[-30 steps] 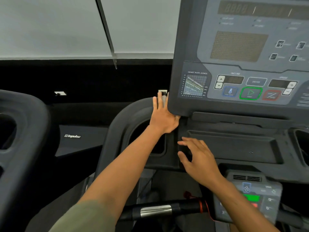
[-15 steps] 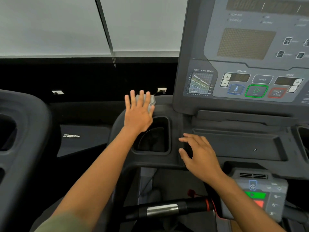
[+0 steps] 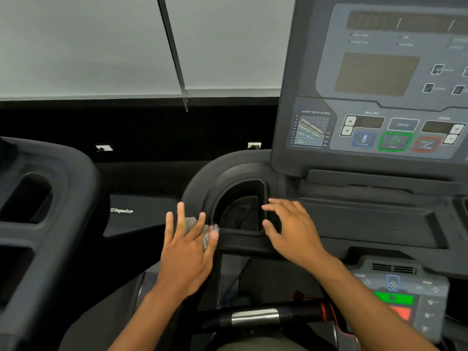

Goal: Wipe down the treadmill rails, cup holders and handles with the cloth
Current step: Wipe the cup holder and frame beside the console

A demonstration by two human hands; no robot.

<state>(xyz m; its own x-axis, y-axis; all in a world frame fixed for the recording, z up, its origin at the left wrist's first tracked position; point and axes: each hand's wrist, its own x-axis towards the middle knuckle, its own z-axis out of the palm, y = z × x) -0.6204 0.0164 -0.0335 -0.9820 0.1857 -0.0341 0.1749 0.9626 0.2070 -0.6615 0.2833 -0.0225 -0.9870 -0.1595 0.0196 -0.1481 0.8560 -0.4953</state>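
Observation:
My left hand (image 3: 186, 252) lies flat, fingers spread, pressing a small grey cloth (image 3: 208, 234) onto the curved dark rail (image 3: 202, 178) at the lower left corner of the left cup holder (image 3: 240, 211). Most of the cloth is hidden under the palm. My right hand (image 3: 291, 231) rests open on the console ledge right of the cup holder, fingers on its right rim, holding nothing. A black handle (image 3: 255, 317) with a silver sensor band runs across the bottom.
The upright console panel (image 3: 374, 97) with display and buttons rises at the right. A grey control pad (image 3: 402, 297) with green and red keys sits lower right. A neighbouring treadmill's dark console (image 3: 50, 198) fills the left. A black tray recess (image 3: 367, 224) lies right of my right hand.
My left hand swept the cloth from beside the console panel, over the top of the curved rail, down to the cup holder's lower left. My right hand stayed near the holder's right rim.

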